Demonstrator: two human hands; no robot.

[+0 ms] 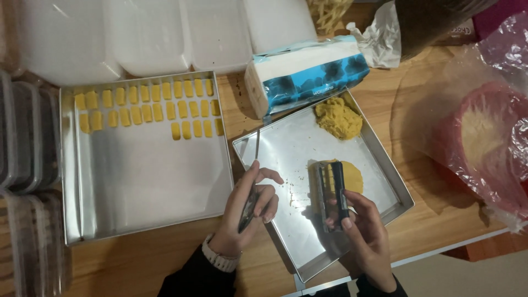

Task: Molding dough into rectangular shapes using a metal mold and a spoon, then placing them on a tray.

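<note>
Both hands over the small metal tray [286, 148], tools gripped!

The right hand [366, 234] has its fingers closed around a dark metal cutter [331, 193], its long axis running twelve to six, pressed on the flattened yellow dough [352, 176]. The left hand [247, 212] clasps a thin knife [254, 176], tip pointing to twelve. At ten o'clock, cut yellow pieces [148, 107] line the large tray [143, 181].

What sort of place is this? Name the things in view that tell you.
Probably a home or small baking worktable: a metal tray bears rows of small yellow dough pieces, and a second tray holds a lump of yellow dough, on a wooden table.
</note>
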